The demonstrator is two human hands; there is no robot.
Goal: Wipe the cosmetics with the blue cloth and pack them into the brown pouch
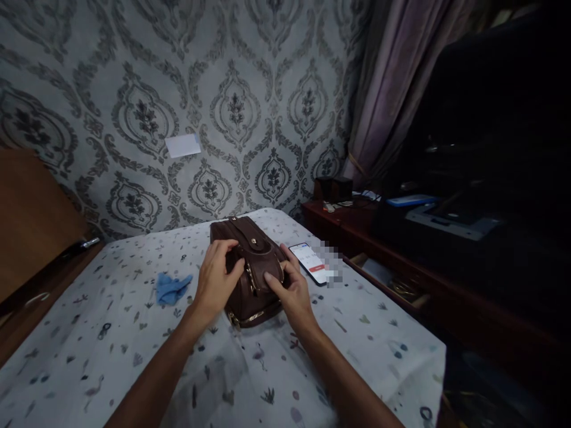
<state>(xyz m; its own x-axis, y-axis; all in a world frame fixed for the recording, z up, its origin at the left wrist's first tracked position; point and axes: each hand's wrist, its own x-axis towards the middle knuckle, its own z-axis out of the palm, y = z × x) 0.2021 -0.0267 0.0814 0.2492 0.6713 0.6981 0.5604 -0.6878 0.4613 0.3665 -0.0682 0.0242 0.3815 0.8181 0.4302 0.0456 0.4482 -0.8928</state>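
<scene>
A dark brown leather bag [267, 261] with gold zippers and a snap-fastened strap lies on the bed-like surface before me. At its left side is my left hand [216, 276], thumb and forefinger apart, the fingertips resting on the bag near the front pocket's zipper. My right hand [294, 291] grips the pocket's right side, thumb on the front face and the other fingers around the edge, partly hidden. Gold zipper pulls hang at the pocket's left edge and the bag's lower corner. The bag's inside cannot be seen.
A crumpled blue cloth [172, 288] lies left of the bag. A phone [312, 264] with a lit screen is at its right. A patterned white sheet [134, 351] covers the surface. Beyond its right edge stands a dark red desk [321, 217] with an open drawer [401, 285].
</scene>
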